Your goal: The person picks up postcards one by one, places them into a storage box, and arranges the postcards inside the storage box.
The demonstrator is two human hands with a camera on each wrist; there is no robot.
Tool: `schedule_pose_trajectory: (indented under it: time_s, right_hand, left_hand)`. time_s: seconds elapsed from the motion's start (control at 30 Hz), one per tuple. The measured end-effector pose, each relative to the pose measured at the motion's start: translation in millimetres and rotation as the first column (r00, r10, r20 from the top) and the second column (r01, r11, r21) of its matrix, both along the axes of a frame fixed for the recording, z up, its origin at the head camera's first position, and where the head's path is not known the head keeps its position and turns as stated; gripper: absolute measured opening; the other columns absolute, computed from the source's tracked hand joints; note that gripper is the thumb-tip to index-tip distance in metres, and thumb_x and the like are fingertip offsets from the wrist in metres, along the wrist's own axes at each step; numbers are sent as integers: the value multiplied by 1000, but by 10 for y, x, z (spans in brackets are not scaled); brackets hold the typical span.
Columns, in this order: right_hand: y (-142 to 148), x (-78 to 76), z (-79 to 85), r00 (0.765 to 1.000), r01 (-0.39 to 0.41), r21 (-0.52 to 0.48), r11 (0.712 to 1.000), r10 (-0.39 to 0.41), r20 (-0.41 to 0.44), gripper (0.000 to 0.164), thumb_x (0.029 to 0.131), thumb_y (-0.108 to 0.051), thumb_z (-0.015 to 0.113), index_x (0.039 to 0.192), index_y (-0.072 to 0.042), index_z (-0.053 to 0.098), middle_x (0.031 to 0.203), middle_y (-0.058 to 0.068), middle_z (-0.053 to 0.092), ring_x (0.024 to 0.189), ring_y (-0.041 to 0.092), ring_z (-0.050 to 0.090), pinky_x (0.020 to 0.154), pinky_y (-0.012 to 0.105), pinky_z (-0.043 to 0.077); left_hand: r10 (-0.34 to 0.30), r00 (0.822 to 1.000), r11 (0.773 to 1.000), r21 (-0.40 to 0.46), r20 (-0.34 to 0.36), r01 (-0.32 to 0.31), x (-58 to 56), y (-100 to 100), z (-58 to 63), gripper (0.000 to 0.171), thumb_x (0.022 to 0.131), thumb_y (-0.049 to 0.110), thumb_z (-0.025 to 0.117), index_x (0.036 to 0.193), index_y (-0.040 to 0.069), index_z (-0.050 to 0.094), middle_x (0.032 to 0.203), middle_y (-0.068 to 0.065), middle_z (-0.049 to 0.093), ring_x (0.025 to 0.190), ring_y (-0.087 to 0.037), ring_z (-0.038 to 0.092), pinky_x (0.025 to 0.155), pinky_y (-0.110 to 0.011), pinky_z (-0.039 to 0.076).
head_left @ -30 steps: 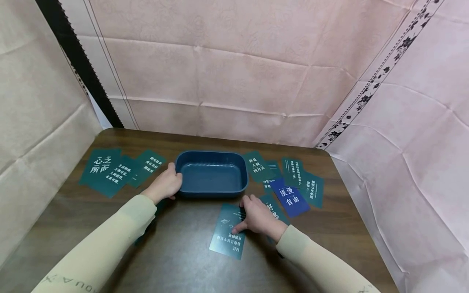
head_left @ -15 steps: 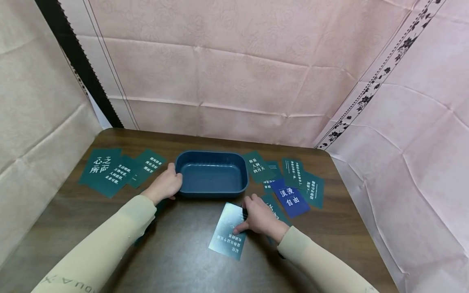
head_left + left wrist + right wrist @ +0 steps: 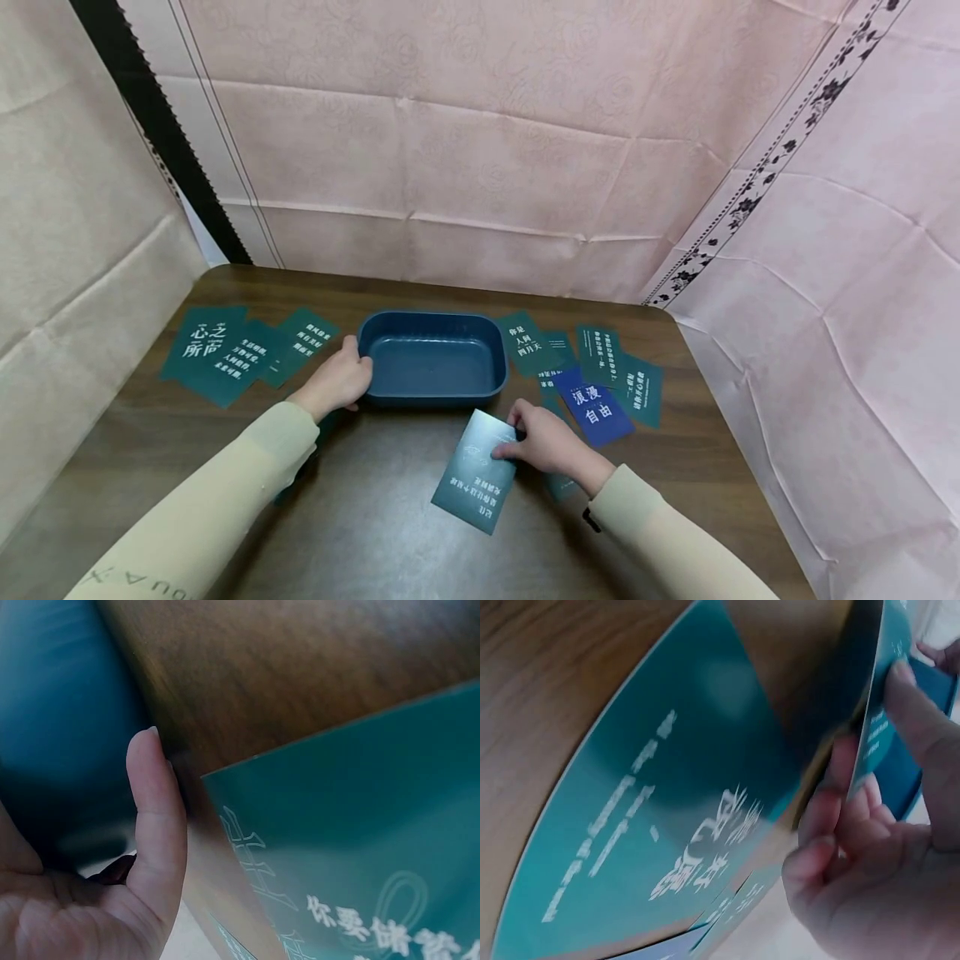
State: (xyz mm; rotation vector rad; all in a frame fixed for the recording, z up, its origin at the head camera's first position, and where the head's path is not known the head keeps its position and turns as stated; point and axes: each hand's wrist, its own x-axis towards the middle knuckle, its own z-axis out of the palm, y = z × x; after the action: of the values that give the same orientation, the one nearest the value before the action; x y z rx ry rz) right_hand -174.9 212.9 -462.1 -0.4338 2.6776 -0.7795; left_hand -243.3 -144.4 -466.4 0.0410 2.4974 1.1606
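In the head view, a dark blue rectangular tray [image 3: 433, 398] sits at the middle of the table. My left hand [image 3: 335, 379] holds its left end at the rim. One straight finger [image 3: 156, 802] shows along the tray's outer wall [image 3: 67, 712] in the left wrist view, close to a green card [image 3: 360, 802] on the table. My right hand [image 3: 546, 439] pinches a green printed card [image 3: 474, 479] by its right edge, thumb on the printed face. The right wrist view shows this card [image 3: 876, 712] edge-on between thumb and fingers. Below that hand lies another green card [image 3: 622, 795].
Several overlapping green cards [image 3: 228, 360] lie at the table's left. More green cards [image 3: 528, 343] and a bright blue card [image 3: 596, 407] lie to the tray's right. The wooden table [image 3: 375, 533] has pale cloth [image 3: 487, 167] hanging behind it and at both sides.
The right hand has lifted the pinched card, tilting it up, and moved slightly to the right with it. The left hand and the tray have stayed in place.
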Motion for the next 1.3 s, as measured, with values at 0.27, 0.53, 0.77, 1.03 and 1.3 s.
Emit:
schedule_pose_trajectory:
  time_s: [0.27,0.53,0.77,1.03,1.3]
  right_hand:
    - [195,-107,163,990,-38,-180,983,61,126,13,99,-25,66,102,-12,70,79,4,65,66,13,52,61,27,44]
    - [327,-209,316,982,-49,-245,968,92,165,15,100,-23,66,98,-9,67,78,6,64,72,18,53,66,30,44]
    - [416,-248,400,962,-101,-238,966,156,226,13,100,-24,66,98,-12,67,79,6,65,79,37,59,66,30,46]
    - [405,-303,502,972,-15,-338,941,93,215,16,101,-25,64,102,-9,65,81,6,66,84,45,59,75,42,53]
    - [276,-408,527,987,153,-434,888,-116,111,20,102,-25,61,109,-6,62,88,10,64,85,32,62,77,35,56]
  left_hand:
    - [-4,1000,1000,-15,-7,4,2,-8,19,65,108,25,25,156,-6,-8,147,-34,34,85,-28,64,62,-36,57]
    - [-8,1000,1000,-19,-10,8,-3,-9,29,66,108,25,25,155,-7,-9,147,-35,34,84,-28,64,62,-36,57]
    - [-13,1000,1000,-14,-15,13,0,5,35,65,108,26,25,155,-8,-6,143,-35,37,83,-28,64,63,-36,57]
    - [-8,1000,1000,-17,-14,8,-1,5,29,66,108,26,25,155,-7,-7,144,-34,37,80,-27,65,62,-36,56]
    - [-11,1000,1000,-14,-12,11,-5,1,-5,67,108,25,25,155,-7,-11,149,-35,32,86,-28,65,64,-36,56]
